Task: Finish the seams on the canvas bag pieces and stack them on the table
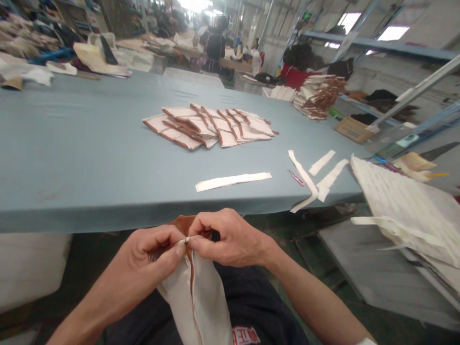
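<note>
head view: the left hand point(140, 263) and the right hand point(230, 237) meet in front of the near edge of a blue tabletop point(89, 158), the fingers of both pinched narrow on the top of a cream fabric piece point(212, 297) with a brown seam point(192, 280), which hangs down over the person's dark-clothed lap point(258, 297). on the tabletop, a long cream strip point(233, 181) lies just beyond the hands, with three shorter-looking strips point(332, 178) and a small pink tool point(297, 179) to its right. farther back, brown-edged cream panels point(228, 139) overlap in a loose row.
</note>
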Tool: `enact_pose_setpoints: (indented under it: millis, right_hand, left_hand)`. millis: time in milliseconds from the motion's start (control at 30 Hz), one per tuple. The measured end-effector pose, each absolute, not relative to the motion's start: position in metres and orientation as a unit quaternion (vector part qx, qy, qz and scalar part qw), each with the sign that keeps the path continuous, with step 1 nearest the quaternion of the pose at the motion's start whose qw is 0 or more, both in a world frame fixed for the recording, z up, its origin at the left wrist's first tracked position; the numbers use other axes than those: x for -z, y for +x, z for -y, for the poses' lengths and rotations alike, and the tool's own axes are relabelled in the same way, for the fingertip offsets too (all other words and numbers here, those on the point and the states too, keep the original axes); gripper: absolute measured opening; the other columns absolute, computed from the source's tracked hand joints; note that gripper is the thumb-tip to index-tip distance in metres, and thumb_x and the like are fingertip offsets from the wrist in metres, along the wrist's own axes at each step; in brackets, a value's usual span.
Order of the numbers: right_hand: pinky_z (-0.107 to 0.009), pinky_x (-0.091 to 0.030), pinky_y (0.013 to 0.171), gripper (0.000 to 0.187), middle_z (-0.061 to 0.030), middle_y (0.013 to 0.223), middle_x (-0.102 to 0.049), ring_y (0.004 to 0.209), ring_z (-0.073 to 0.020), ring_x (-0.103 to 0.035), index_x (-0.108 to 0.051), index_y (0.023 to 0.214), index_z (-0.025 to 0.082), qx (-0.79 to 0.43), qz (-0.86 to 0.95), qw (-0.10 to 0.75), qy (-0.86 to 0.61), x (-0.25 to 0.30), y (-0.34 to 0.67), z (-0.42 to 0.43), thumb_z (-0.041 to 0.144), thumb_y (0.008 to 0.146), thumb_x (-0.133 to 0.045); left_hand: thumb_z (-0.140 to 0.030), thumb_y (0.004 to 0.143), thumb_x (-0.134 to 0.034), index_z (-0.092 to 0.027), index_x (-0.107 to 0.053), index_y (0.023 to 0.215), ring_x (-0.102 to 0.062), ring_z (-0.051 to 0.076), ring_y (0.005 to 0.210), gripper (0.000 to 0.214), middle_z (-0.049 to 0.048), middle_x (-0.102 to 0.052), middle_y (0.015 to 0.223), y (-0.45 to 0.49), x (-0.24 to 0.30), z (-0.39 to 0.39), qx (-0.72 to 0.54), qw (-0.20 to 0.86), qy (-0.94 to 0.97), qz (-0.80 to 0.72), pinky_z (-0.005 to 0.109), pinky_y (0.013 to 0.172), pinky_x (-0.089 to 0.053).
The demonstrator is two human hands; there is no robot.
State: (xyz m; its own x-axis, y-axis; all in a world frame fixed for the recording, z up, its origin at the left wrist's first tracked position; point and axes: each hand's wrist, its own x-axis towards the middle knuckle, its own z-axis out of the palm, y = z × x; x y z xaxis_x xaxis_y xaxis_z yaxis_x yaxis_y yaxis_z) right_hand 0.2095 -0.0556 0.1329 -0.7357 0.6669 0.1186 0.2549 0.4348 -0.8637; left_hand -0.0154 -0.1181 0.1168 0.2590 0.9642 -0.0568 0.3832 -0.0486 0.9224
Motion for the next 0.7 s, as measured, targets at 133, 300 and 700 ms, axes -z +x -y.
enact_pose_setpoints:
  millis: [133,300,700]
  right_hand:
    - [-0.024,-0.042,0.067,0.013,0.0017,0.080,-0.072,0.068,-0.0117,-0.058,-0.067,0.088,0.020,-0.434,0.823,0.230,-0.285,-0.132,0.210,0.057,0.027,0.099,-0.068]
    - [-0.024,-0.041,0.067,0.013,0.0026,0.078,-0.069,0.068,-0.0117,-0.058,-0.065,0.086,0.021,-0.424,0.826,0.239,-0.283,-0.133,0.210,0.060,0.026,0.098,-0.068]
    - [-0.024,-0.040,0.068,0.013,0.0032,0.079,-0.069,0.066,-0.0111,-0.056,-0.063,0.085,0.022,-0.412,0.832,0.234,-0.289,-0.128,0.209,0.063,0.022,0.097,-0.070]
  left_hand:
    - [-0.045,0.103,-0.059,-0.023,-0.074,0.072,-0.061,0.016,0.062,0.041,-0.0034,-0.068,0.066,-0.017,-0.117,0.122,-0.300,0.385,0.696,-0.527,0.022,0.058,-0.044]
    - [-0.045,0.105,-0.057,-0.025,-0.074,0.074,-0.064,0.017,0.064,0.040,-0.0039,-0.071,0.068,-0.019,-0.116,0.120,-0.285,0.375,0.707,-0.528,0.023,0.060,-0.046]
    - [-0.046,0.102,-0.052,-0.024,-0.052,0.061,-0.048,0.014,0.054,0.047,-0.0050,-0.051,0.058,-0.007,-0.123,0.119,-0.311,0.365,0.687,-0.547,0.022,0.050,-0.038]
